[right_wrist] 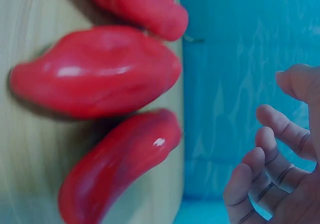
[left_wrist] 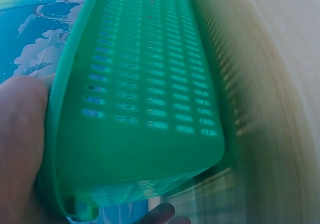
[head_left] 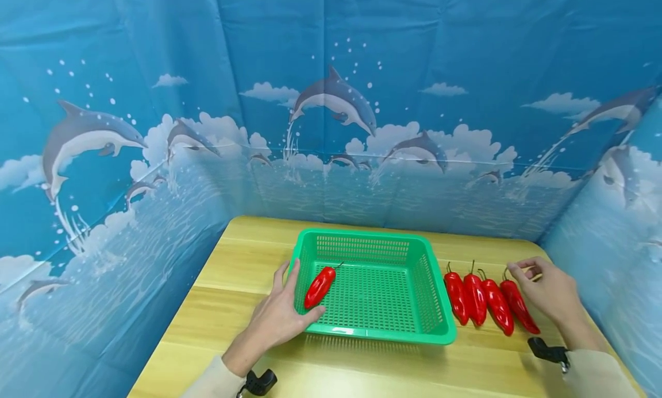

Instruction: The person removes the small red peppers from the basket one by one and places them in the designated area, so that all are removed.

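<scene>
My left hand holds the left end of a green plastic basket, thumb over the front rim and fingers along the outer side. The left wrist view shows the thumb at the rim and fingertips beneath. One red pepper lies tilted inside the basket, near its left wall. To the right of the basket, several red peppers lie in a row. My right hand hovers at the stem of the rightmost pepper; the right wrist view shows its loosely bent fingers apart, with nothing between them.
The wooden table carries the basket and the peppers. A blue curtain with dolphins hangs behind the table and along both sides. A black wrist-camera mount sits at each wrist.
</scene>
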Tool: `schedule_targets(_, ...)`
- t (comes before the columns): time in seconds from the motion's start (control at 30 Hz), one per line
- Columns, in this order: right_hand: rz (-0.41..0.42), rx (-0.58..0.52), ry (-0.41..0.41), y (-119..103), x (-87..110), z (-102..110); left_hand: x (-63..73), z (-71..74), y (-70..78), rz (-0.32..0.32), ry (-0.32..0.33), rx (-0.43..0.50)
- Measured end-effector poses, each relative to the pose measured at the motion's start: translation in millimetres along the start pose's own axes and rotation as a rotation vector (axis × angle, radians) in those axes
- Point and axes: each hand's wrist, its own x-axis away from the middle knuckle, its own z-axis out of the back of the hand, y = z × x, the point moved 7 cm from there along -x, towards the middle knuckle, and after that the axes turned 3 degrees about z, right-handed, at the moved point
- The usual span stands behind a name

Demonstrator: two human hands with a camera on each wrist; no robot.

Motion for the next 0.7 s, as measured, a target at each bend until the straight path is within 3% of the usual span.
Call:
schedule_targets(0.13,0.054,-0.007,0.008,-23.4,0.8,4.3,0.4,1.1,2.7,-0.022,0.007,0.005)
schedule_targets(0.5,0.178,-0.037,0.015,-95.1,-2.5,15.5,-3.9,2.5,10.3,-0.007,0.067,0.075)
schedule_targets(0.7,0.224,-0.049,0.011,-123.6,-0.9,17.4,-4.5,-2.4,10.6,-0.003,0.086,0.087)
